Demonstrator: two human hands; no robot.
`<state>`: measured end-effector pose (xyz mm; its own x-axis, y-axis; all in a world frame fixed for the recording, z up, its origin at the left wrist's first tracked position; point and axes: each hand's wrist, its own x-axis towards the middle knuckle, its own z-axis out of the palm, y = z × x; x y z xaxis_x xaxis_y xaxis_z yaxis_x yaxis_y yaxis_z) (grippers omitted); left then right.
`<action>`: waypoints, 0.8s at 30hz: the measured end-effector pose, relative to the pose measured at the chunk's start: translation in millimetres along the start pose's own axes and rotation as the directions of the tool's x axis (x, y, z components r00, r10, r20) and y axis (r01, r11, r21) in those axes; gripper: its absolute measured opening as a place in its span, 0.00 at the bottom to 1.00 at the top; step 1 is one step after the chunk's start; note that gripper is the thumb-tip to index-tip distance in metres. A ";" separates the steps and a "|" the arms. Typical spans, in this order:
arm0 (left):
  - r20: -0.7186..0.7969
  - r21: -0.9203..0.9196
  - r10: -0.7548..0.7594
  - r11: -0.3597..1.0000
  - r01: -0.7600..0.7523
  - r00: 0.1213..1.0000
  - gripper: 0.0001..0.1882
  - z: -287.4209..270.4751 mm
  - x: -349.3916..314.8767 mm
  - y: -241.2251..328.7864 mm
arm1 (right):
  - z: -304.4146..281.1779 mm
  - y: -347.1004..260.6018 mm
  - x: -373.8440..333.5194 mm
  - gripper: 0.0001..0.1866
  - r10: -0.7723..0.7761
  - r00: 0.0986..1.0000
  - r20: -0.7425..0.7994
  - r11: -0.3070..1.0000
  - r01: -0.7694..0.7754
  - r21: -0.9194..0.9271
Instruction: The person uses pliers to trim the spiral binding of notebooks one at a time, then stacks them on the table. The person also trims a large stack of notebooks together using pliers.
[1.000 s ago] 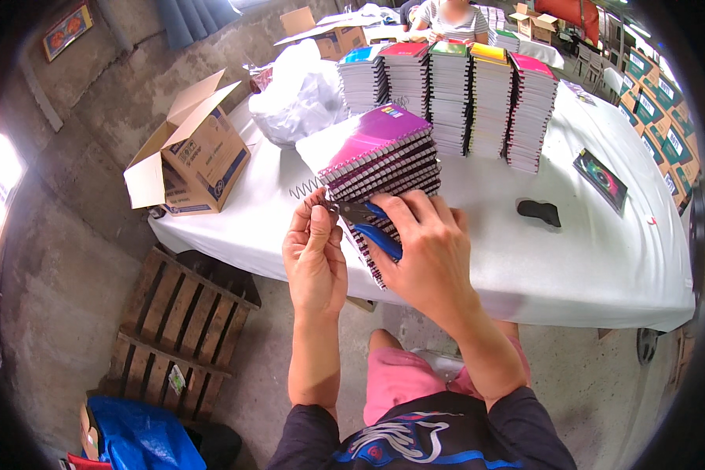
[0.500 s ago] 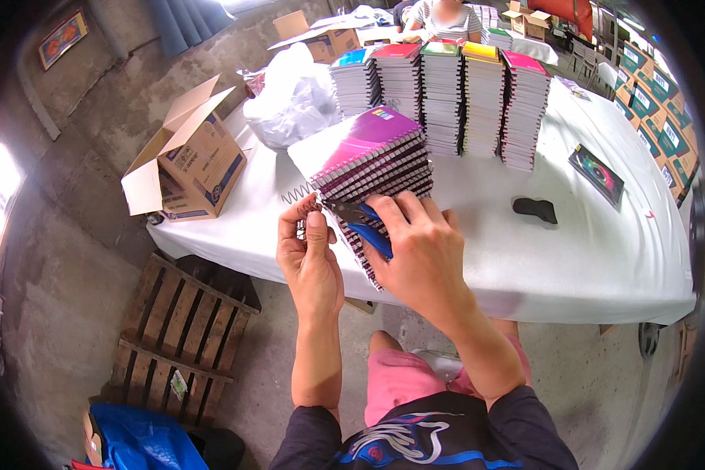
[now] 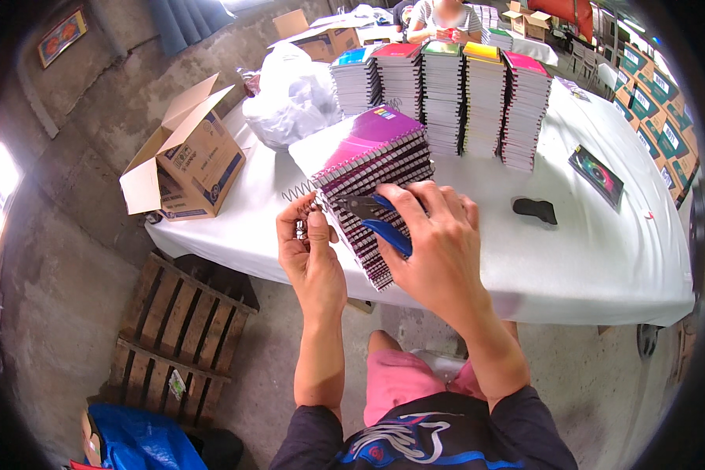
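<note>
Blue-handled pliers [image 3: 389,236] shifted right; stacked notebooks [image 3: 384,174] spiral-bound, top cover [image 3: 372,139] purple.

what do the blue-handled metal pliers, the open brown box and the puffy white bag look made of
Blue-handled metal pliers: dark grey steel, perhaps, at the head; smooth blue grips, likely plastic or rubber.
Open brown box: matte cardboard, by its stiff folded flaps.
Puffy white bag: probably thin plastic film, given its glossy crinkles.

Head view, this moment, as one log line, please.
left hand: at purple spiral notebooks | right hand: holds blue-handled pliers, tips toward left hand
</note>
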<state>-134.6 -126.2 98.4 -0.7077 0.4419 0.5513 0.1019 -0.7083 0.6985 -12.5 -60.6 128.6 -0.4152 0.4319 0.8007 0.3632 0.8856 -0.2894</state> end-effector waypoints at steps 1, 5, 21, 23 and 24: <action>0.002 0.012 0.009 1.000 -0.009 1.000 0.13 0.5 -0.8 0.7 | 3.0 -0.6 -0.2 0.22 -0.003 1.000 0.003 1.000 0.003 -0.004; 0.001 0.046 0.032 0.998 -0.032 0.999 0.12 1.5 -0.2 1.0 | 8.5 -5.2 1.4 0.22 0.017 0.998 0.055 1.000 -0.016 -0.018; 0.008 -0.173 -0.032 0.984 0.033 0.999 0.10 2.8 -4.9 2.2 | 16.3 6.0 -0.1 0.15 0.026 0.990 0.136 0.973 -0.056 0.224; 0.041 -0.468 -0.186 0.864 0.184 0.982 0.11 -3.5 -6.5 4.9 | 13.1 11.8 -0.6 0.17 -0.021 0.991 0.129 0.970 -0.012 0.245; 0.078 -0.597 -0.257 0.761 0.252 0.963 0.12 -6.7 -5.9 5.9 | 10.5 13.7 -1.3 0.17 -0.002 0.994 0.108 0.971 -0.024 0.240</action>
<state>-134.6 -136.7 96.3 -0.6531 0.6506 0.3874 -0.5181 -0.7571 0.3980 -15.7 -47.2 118.1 -0.5035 0.4463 0.7398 0.1628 0.8899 -0.4261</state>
